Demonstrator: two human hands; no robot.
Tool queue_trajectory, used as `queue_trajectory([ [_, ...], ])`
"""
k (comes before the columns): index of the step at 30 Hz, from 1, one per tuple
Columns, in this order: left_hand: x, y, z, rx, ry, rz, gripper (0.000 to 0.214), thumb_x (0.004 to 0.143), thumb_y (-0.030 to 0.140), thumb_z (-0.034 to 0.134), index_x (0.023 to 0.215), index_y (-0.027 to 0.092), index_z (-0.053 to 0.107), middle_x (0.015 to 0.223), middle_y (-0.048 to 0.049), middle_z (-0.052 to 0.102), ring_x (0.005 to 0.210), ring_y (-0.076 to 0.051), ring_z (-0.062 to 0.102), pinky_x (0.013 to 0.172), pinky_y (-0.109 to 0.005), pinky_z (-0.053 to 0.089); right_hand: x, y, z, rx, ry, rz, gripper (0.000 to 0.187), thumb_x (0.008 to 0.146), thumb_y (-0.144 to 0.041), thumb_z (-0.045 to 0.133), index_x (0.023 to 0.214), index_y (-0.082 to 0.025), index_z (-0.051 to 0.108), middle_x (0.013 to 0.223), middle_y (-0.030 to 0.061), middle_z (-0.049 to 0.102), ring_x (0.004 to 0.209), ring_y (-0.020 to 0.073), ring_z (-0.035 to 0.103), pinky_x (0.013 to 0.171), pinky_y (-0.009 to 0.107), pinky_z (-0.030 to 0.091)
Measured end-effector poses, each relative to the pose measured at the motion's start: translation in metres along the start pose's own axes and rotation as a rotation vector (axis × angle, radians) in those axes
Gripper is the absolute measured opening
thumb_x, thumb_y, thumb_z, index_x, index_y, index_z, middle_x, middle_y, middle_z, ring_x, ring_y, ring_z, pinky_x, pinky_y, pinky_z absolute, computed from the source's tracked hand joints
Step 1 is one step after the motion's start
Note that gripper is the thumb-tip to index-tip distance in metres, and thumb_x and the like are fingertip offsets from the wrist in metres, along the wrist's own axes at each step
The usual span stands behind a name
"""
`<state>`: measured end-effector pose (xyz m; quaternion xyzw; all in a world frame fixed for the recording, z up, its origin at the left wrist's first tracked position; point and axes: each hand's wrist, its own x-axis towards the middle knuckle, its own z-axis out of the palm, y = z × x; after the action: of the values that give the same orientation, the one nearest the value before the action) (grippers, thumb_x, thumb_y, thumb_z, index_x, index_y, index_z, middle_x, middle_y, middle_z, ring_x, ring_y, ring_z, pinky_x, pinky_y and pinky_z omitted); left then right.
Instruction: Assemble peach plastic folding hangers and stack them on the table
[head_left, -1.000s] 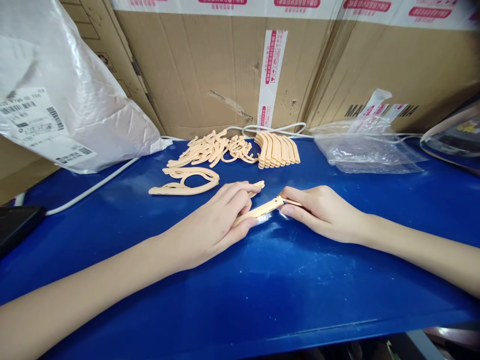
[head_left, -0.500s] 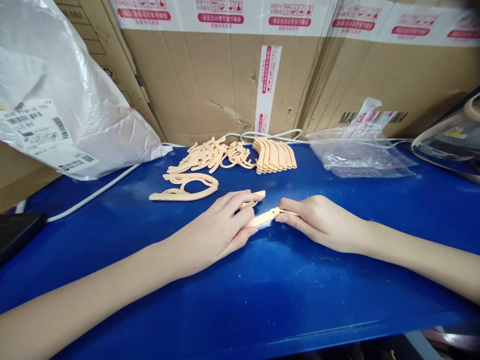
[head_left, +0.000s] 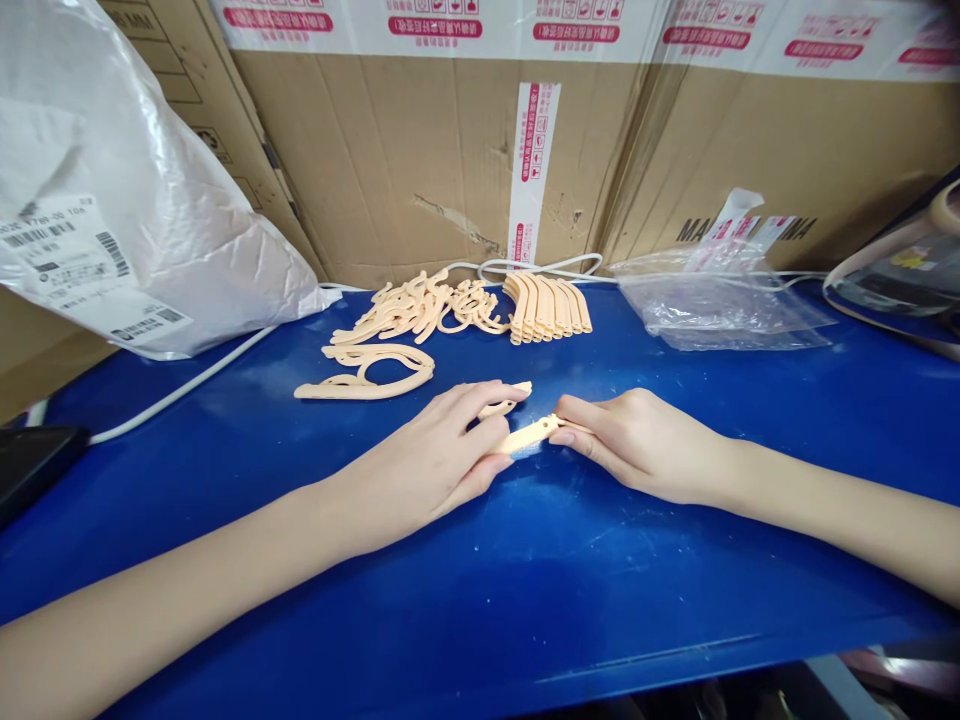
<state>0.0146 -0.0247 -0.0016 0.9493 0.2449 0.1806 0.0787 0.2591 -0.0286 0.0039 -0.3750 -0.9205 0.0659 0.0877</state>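
Since 1.0 s earlier the view has tipped upward. Left hand (head_left: 439, 450), fingers curled closed, grips a cream plastic part (head_left: 529, 436) above the blue table (head_left: 570, 600), its end meeting a thin piece (head_left: 576, 425) pinched tightly by the right hand (head_left: 641, 442); behind, cartons (head_left: 420, 140) bear Chinese-printed tape (head_left: 532, 170) and partial "MA…NA"

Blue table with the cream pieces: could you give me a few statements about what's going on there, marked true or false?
1. The left hand holds a cream strip. True.
2. The right hand grasps the clear plastic bag. False: it pinches a thin cream piece.
3. A white cable lies partly on the blue table. True.
4. The neat row of curved pieces lies left of the loose pile. False: it lies to the right.
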Motion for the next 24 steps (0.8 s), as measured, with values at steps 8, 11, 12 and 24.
queue_trajectory([
  [8, -0.0003, -0.0005, 0.0, -0.005, -0.004, -0.003, 0.02, 0.099, 0.022, 0.04, 0.09, 0.016, 0.057, 0.142, -0.0128, 0.044, 0.133, -0.026, 0.043, 0.111, -0.046, 0.041, 0.0009, -0.0004, -0.0003, -0.036, -0.011, -0.015, 0.038, 0.103, -0.041, 0.024, 0.082, -0.019, 0.047, 0.057, -0.0002, 0.056, 0.042, 0.0131, 0.046, 0.045, 0.026, 0.021],
  [11, 0.0003, -0.0005, 0.0006, -0.004, -0.008, -0.006, 0.02, 0.099, 0.022, 0.04, 0.09, 0.016, 0.057, 0.141, -0.013, 0.045, 0.132, -0.026, 0.044, 0.11, -0.048, 0.042, 0.0007, -0.0007, -0.0004, -0.045, -0.018, -0.021, 0.037, 0.103, -0.04, 0.025, 0.082, -0.019, 0.047, 0.058, 0.0003, 0.057, 0.042, 0.0129, 0.046, 0.045, 0.026, 0.021],
  [12, 0.0003, -0.0005, 0.0008, -0.003, -0.009, -0.005, 0.02, 0.099, 0.022, 0.039, 0.091, 0.016, 0.057, 0.141, -0.0131, 0.045, 0.132, -0.026, 0.044, 0.11, -0.048, 0.042, 0.0006, -0.0008, -0.0003, -0.052, -0.021, -0.022, 0.037, 0.103, -0.041, 0.024, 0.082, -0.019, 0.047, 0.058, 0.0005, 0.058, 0.042, 0.0127, 0.045, 0.045, 0.026, 0.02],
  [24, -0.0006, -0.001, 0.0012, -0.001, -0.027, -0.002, 0.02, 0.1, 0.023, 0.039, 0.09, 0.016, 0.054, 0.142, -0.0122, 0.042, 0.13, -0.024, 0.046, 0.11, -0.044, 0.042, -0.0015, 0.001, 0.0058, -0.237, 0.059, -0.105, 0.042, 0.104, -0.039, 0.02, 0.082, -0.018, 0.048, 0.057, -0.0001, 0.058, 0.038, 0.0118, 0.04, 0.043, 0.028, 0.016],
])
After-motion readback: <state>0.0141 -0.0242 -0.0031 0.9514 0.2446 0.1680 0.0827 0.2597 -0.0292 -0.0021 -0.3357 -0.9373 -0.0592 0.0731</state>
